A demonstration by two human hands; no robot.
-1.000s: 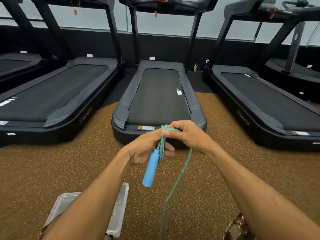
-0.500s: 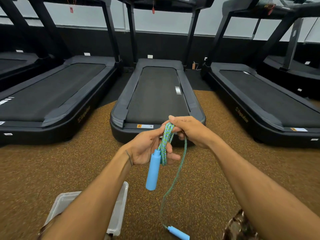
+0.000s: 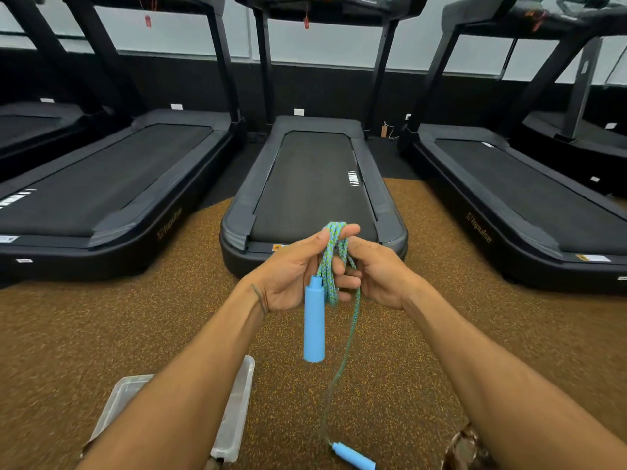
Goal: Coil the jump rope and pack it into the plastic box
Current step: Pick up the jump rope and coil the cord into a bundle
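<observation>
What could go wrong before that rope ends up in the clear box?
1. The coils of the jump rope hang loosely over the left hand; they may slip and unravel.
2. The uncoiled tail runs from the right hand down to the second handle, which might swing or snag.
3. The plastic box sits half hidden under the left forearm, so a drop could miss.

7 o'clock: plastic box (image 3: 237, 412) mostly hidden under left forearm (image 3: 190, 385). Centre: right hand (image 3: 380, 276) fingertips hidden behind jump rope (image 3: 330, 262) coils. 6 o'clock: 2nd handle (image 3: 353, 456) clipped by bottom edge. 5 o'clock: patterned item (image 3: 464, 449) cut off, unidentifiable.
</observation>
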